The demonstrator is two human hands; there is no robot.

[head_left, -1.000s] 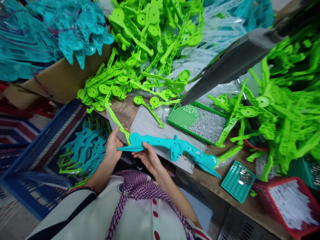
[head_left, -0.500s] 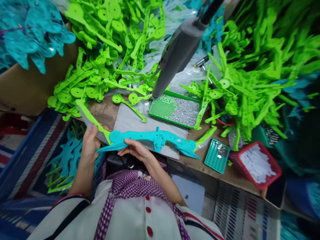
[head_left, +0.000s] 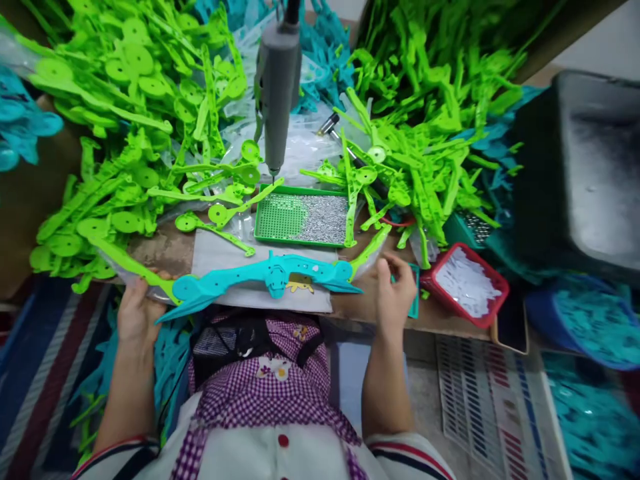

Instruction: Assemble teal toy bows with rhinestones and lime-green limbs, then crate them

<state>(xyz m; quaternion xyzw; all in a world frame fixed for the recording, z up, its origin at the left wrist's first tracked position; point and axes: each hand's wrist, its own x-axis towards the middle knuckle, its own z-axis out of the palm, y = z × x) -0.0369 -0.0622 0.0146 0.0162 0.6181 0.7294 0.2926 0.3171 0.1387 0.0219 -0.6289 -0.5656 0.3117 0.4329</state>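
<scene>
Hands: left (head_left: 134, 312) closed around green piece (head_left: 123, 261), right (head_left: 396, 293) half-curled by tray (head_left: 415, 303).

Piece (head_left: 240, 273) above the bench's near edge: plain turquoise. Limb (head_left: 120, 261) on its left end: lime green; limb (head_left: 370, 255) on its right end: the same. Bench (head_left: 350, 303) brown; sheet (head_left: 215, 257) pale grey. Heaps toward the far edge, left (head_left: 145, 67) and right (head_left: 425, 147): lime. Tray (head_left: 280, 220) green, dotted with a grid of holes; pins (head_left: 325, 217) silver. Toward the near right corner, bin (head_left: 465, 317) red, strips (head_left: 465, 277) white. Driver (head_left: 277, 93) grey. Apron (head_left: 260, 400) purple-and-white gingham, flowers (head_left: 275, 368) white and yellow. Shirt (head_left: 240, 453) off-white, button (head_left: 283, 441) red, sleeve (head_left: 395, 445) banded red and navy.
</scene>
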